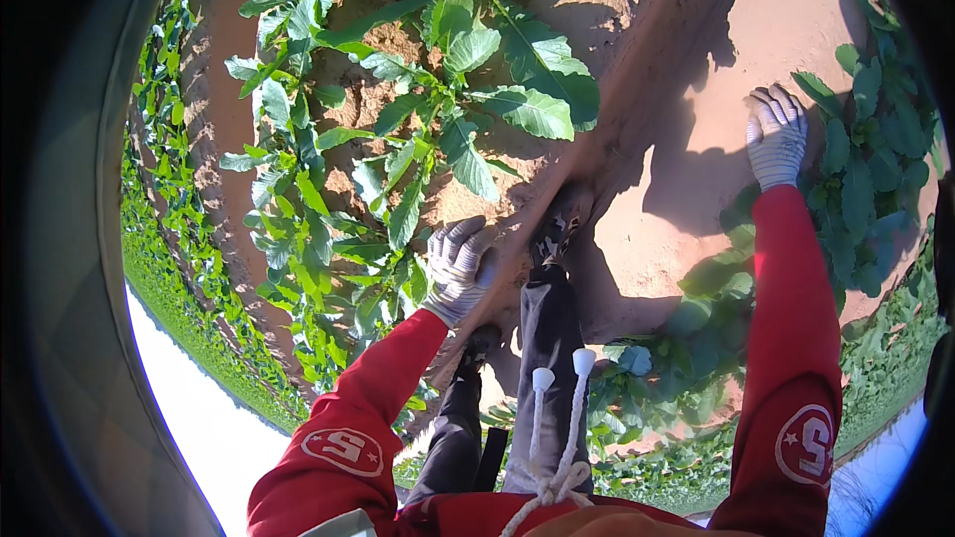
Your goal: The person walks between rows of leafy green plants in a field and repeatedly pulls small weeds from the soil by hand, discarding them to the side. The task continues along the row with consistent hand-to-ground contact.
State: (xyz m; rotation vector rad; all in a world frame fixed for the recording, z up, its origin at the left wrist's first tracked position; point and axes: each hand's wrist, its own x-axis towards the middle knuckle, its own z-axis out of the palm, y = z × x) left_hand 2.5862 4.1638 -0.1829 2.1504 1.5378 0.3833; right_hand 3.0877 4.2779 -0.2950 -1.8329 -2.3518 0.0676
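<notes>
My left hand (461, 268), in a grey striped work glove, is beside the leafy green plants (406, 142) of the row at the left; its fingers are slightly bent, and whether they touch a leaf is unclear. Out to the right, my right hand (777, 130), in a matching glove, reaches over bare reddish soil (664, 253), close to another row of leafy plants (858, 186). A small brownish patch shows at its fingertips; I cannot tell whether it is soil or something held. Both sleeves are red.
My feet in dark patterned shoes (559, 224) stand in a narrow furrow (634, 67) between the plant rows. More crop rows (179, 239) run off to the left and behind. White drawstrings (574, 418) hang from my clothing. A pale fabric edge (82, 239) borders the view at left.
</notes>
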